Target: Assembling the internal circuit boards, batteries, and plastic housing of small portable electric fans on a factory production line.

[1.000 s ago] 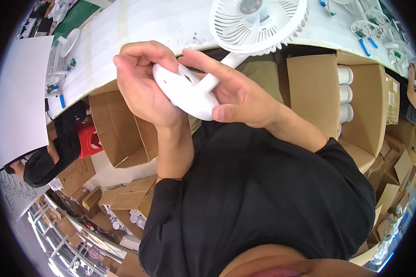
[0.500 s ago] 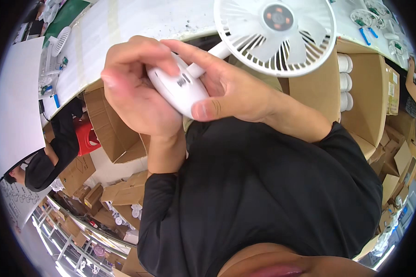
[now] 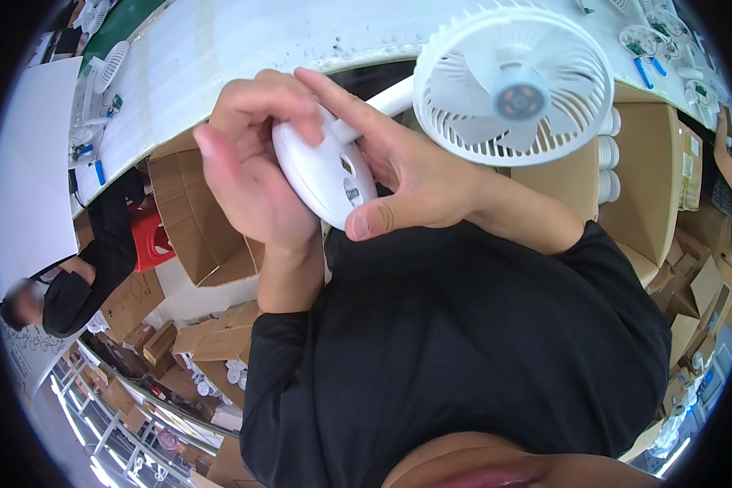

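Note:
A white desk fan (image 3: pixel 321 167) is held up in front of my chest, its rounded base toward my left and its caged round head toward the upper right. My right hand (image 3: pixel 419 175) grips the base, the thumb pressed on its lower edge and the fingers along the neck side. Around the base's left side curls my left hand (image 3: pixel 260 159), its fingertips on the face near the neck and its thumb lifted clear. Slots and a small dark port show on the base. The fan blades (image 3: pixel 496 102) sit behind the white grille.
A white worktable (image 3: pixel 301 41) runs across the far side. Open cardboard boxes stand at left (image 3: pixel 195 215) and right (image 3: pixel 642 171), the right one beside stacked white round parts (image 3: pixel 607 154). Fan parts and blue-handled tools (image 3: pixel 644 71) lie on the table. Another person (image 3: pixel 77 285) is at left.
The fan has shifted right and slightly down with both hands, and its base has turned so more slots show. The head has tilted, showing the cage's side.

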Demonstrator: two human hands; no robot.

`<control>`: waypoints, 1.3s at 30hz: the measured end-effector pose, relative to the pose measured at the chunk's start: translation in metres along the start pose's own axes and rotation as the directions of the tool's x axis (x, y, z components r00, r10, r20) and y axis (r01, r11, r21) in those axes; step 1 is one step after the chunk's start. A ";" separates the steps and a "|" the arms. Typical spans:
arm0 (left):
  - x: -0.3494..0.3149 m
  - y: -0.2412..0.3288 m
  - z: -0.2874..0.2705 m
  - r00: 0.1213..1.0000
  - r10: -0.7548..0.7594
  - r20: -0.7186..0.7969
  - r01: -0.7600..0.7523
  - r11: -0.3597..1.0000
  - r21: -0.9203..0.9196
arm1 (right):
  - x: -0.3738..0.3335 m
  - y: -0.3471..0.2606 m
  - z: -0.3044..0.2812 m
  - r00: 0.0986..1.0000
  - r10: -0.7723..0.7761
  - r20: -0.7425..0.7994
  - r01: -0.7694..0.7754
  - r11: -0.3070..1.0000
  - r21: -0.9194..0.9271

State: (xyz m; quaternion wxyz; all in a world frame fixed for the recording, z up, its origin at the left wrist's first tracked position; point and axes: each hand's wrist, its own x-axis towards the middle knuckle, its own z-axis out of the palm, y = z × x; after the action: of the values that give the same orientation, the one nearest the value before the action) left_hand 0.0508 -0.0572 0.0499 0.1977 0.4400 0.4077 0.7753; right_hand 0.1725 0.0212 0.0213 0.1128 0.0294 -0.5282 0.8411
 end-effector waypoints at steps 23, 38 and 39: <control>-0.005 -0.033 -0.014 0.964 0.244 0.105 -0.256 0.960 0.116 | 0.018 0.022 -0.029 0.943 -0.233 0.238 0.313 0.862 -0.398; -0.017 -0.009 0.000 0.988 0.117 -0.102 -0.097 0.978 0.185 | 0.013 0.032 -0.012 0.885 -0.419 0.203 0.458 0.860 -0.223; -0.019 -0.008 -0.004 0.990 0.128 -0.061 -0.118 0.981 0.156 | 0.013 0.032 -0.008 0.891 -0.408 0.198 0.445 0.873 -0.200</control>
State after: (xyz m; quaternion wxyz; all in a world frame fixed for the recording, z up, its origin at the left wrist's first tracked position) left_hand 0.0575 -0.0666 0.0325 0.1008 0.4505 0.4443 0.7678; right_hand 0.1538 0.0172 -0.0080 0.2588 0.1943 -0.6132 0.7205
